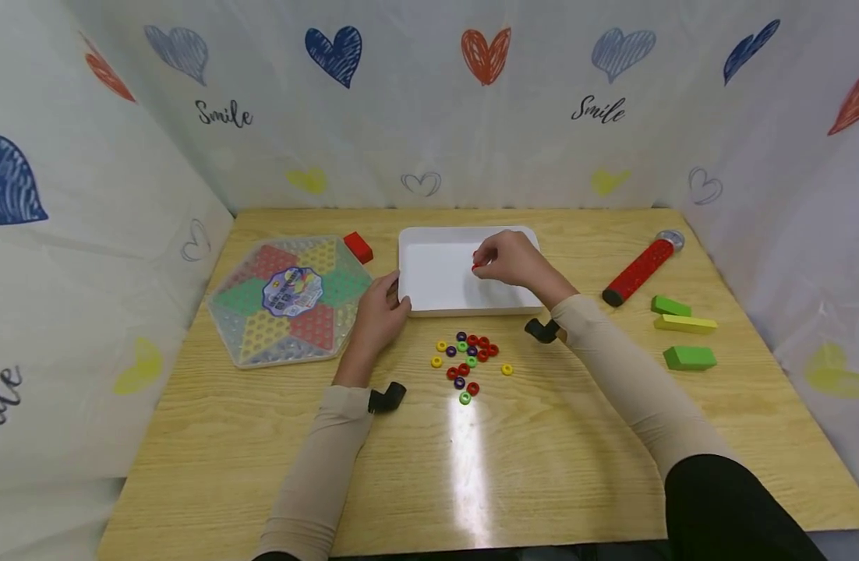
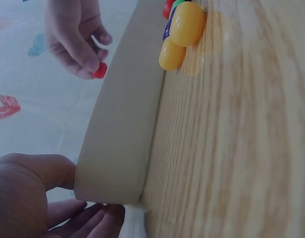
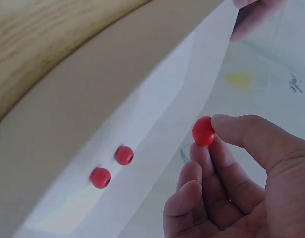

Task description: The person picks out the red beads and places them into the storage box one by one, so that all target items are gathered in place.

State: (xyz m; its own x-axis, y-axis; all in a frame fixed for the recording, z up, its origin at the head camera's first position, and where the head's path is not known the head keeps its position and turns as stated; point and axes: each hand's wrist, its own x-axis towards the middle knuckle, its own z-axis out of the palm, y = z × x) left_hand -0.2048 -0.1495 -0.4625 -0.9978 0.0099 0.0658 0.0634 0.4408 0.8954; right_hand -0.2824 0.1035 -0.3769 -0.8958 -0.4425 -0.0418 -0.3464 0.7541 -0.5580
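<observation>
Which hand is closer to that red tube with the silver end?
The right hand. It pinches a red bead above the white tray, to the left of the red tube; the left hand, farther left, holds the tray's near-left corner.

On worktop (image 1: 542, 467), loose beads: three yellow beads (image 1: 507, 369), three green beads (image 1: 465, 398), four purple beads (image 1: 460, 382), about seven red beads (image 1: 474, 388), closely bunched. One white tray (image 1: 436, 269); right-wrist view shows two red beads inside, a third pinched in right hand (image 1: 510, 259). Hands: two, counting left hand (image 1: 380, 315). Blocks: four: two green blocks (image 1: 690, 358), one yellow block (image 1: 685, 323), one red block (image 1: 358, 247). One hexagonal game board (image 1: 261, 331). One red tube (image 1: 638, 272).
</observation>
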